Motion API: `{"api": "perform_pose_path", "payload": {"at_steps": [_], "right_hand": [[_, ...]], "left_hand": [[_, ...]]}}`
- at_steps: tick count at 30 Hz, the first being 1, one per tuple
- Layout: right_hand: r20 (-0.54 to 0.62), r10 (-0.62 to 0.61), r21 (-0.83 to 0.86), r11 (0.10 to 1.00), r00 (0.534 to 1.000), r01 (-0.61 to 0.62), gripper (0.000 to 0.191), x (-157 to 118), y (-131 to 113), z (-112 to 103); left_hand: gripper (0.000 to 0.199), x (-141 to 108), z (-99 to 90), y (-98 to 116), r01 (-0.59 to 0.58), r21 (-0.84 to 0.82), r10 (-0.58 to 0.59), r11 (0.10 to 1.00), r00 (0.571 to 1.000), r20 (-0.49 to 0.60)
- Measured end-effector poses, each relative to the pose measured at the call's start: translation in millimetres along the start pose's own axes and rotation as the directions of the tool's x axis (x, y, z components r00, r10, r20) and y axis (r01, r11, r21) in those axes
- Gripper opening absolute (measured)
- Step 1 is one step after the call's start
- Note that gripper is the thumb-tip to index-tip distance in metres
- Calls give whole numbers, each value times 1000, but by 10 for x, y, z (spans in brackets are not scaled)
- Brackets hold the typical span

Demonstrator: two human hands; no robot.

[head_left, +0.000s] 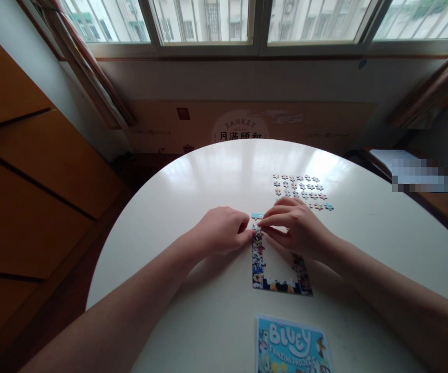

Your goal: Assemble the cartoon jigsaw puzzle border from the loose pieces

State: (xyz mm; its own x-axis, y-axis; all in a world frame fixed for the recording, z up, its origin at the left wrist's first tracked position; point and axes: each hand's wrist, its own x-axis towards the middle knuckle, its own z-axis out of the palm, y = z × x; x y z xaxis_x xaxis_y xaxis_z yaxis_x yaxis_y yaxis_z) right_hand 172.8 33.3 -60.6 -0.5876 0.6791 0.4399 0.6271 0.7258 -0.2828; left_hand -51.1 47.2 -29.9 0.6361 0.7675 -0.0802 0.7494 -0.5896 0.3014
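A partly assembled jigsaw puzzle (pixel 257 264) lies on the white table, a frame of joined pieces around a bare middle. My left hand (pixel 226 228) is at its upper left edge, fingers curled in and thumb tip touching the border; nothing shows in it. My right hand (pixel 291 223) reaches over the puzzle's top part, its fingertips together at the upper left border on a small puzzle piece (pixel 258 225), partly hidden by the fingers. Loose puzzle pieces (pixel 294 185) lie in rows beyond my right hand, which hides some of them.
A blue Bluey picture card (pixel 291 344) lies near the front of the round white table (pixel 161 207). Wooden cabinets (pixel 25 207) stand at the left, a side table (pixel 433 191) at the right. Behind are a printed board (pixel 149 122), windows and curtains.
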Motion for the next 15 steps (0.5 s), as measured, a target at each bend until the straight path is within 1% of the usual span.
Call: {"api": "perform_pose_path", "payload": {"at_steps": [6, 11, 15], "right_hand": [[49, -15, -1, 1000, 999, 15, 15, 1, -24, 11], [68, -33, -18, 999, 997, 35, 18, 13, -46, 0], [93, -57, -53, 997, 994, 62, 16, 14, -71, -21]], "left_hand": [[34, -4, -18, -3, -5, -1, 5, 1000, 1000, -9], [29, -12, -42, -6, 10, -8, -10, 1000, 999, 34], [28, -17, -45, -37, -12, -31, 13, 999, 999, 47]]}}
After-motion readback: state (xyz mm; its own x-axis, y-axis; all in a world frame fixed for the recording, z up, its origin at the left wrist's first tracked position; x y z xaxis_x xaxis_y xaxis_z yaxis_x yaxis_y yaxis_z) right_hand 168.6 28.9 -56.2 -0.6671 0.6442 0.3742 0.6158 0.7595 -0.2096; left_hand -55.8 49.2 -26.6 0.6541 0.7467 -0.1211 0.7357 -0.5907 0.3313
